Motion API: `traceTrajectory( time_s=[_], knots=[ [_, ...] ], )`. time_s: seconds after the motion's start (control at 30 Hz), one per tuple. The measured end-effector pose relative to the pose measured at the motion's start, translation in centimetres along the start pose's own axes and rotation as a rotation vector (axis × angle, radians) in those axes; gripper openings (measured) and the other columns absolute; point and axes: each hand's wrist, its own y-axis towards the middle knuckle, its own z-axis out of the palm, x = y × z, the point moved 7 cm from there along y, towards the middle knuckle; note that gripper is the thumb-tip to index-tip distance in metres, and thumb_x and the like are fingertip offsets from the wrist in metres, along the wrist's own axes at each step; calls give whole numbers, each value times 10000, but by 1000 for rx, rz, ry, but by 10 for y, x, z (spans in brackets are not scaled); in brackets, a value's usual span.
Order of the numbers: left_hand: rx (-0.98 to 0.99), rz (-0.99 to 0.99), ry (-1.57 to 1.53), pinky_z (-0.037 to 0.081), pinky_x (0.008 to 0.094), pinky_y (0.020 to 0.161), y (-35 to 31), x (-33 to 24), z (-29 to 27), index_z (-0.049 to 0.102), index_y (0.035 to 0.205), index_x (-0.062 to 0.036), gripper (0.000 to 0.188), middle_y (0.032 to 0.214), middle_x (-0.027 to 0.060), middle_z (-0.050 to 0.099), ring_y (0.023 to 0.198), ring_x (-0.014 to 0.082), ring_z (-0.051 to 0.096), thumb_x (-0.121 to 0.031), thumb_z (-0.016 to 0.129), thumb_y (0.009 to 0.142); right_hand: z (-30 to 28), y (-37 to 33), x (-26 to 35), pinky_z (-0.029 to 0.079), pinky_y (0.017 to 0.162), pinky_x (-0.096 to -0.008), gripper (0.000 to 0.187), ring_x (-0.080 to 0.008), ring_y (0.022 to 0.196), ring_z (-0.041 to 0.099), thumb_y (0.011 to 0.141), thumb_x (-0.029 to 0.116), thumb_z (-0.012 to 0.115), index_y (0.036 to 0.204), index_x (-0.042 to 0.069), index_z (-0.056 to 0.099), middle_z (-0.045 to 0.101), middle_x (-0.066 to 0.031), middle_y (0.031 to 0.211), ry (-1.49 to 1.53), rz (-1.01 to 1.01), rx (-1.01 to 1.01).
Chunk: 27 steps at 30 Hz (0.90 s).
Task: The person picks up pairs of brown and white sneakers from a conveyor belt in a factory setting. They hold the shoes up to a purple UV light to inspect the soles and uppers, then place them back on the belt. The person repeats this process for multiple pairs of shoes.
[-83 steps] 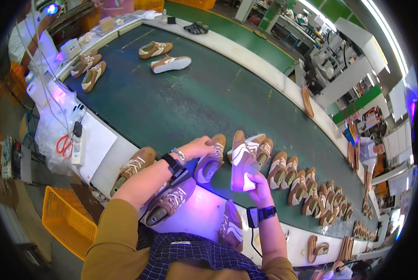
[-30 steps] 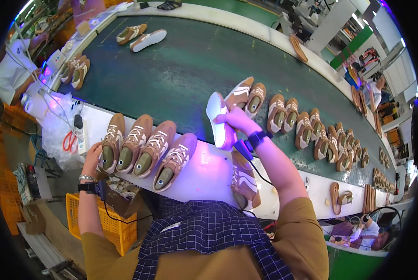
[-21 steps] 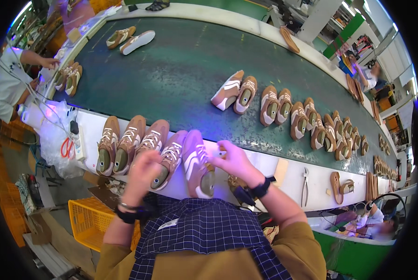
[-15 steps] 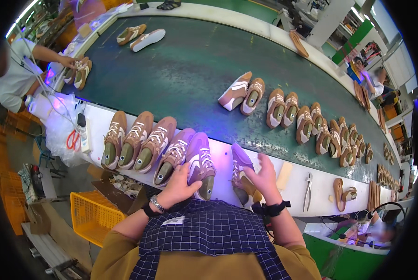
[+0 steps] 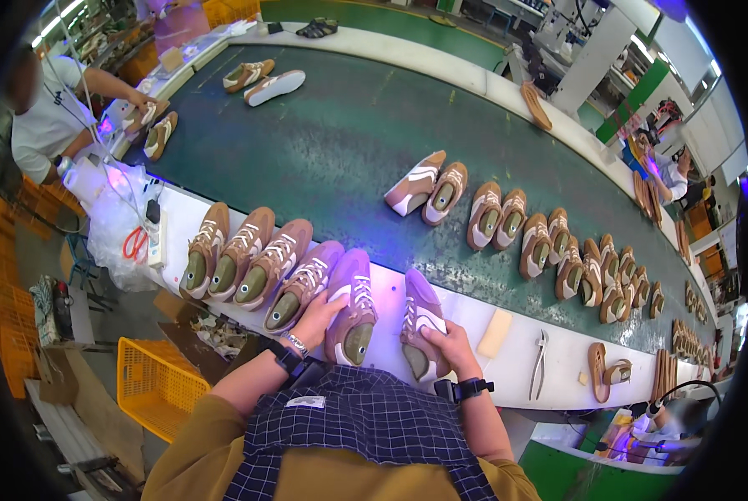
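My left hand [image 5: 317, 321] rests against the left side of a brown sneaker [image 5: 353, 309] with white laces, its fingers closed at the shoe's edge. In my right hand [image 5: 451, 344] is another brown sneaker [image 5: 420, 321] with a white side stripe, gripped from its right side with the thumb on the upper. Both toes point away from me, under purple light. An olive shoe last [image 5: 357, 341] fills the opening of the left one. Just left of my left hand stands a similar sneaker [image 5: 303, 288], with several more in a row beyond it.
A green conveyor belt [image 5: 307, 125] carries several pairs of sneakers. Right of my right hand, a beige block [image 5: 495, 332], metal pliers [image 5: 538, 365] and a sole [image 5: 597, 367] lie on the white ledge. Red-handled scissors [image 5: 135, 243] lie left. A yellow crate [image 5: 161, 384] stands below. A co-worker [image 5: 52, 125] handles shoes.
My right hand has gone from spread fingers above its sneaker to a grip on its side. My left hand has shifted slightly, its thumb no longer across the shoe. The co-worker has lifted a shoe.
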Motion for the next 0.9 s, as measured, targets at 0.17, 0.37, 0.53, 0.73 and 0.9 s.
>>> traceTrajectory(
  time_s=[0.17,0.37,0.53,0.73,0.9],
  knots=[
    [158,-190,-180,459,345,907,7,10,8,471,1222,-7,363,1120,105,581,1006,195,578,-157,537,898,21,-7,22,463,905,-338,532,-221,1005,588,813,269,632,1208,-56,485,584,-148,1136,608,-18,247],
    [296,-148,-337,448,364,945,-21,-37,51,416,1284,-5,431,1179,121,558,1062,208,564,-234,490,927,29,-10,39,434,956,-434,567,-304,1070,555,807,283,544,1249,-54,431,549,-187,1181,850,-91,382],
    [456,-133,-365,488,328,861,-32,-59,67,454,1235,1,398,1088,105,584,975,179,590,-236,501,919,36,-19,50,402,938,-576,662,-387,1056,540,730,324,529,1265,-45,405,517,-238,1193,857,-5,353],
    [635,-193,-535,512,307,784,-30,-54,73,476,1205,2,369,999,92,596,878,177,612,-241,470,927,57,-22,62,438,906,-537,820,-411,1021,545,632,403,624,1279,-41,384,501,-240,1199,1028,24,659],
    [730,-394,-806,510,343,787,-25,-41,76,496,1174,-11,359,994,106,604,871,206,617,-249,496,905,56,-25,53,418,944,-520,680,-390,1086,526,715,340,562,1288,5,416,514,-221,1213,1192,71,711]
  ],
)
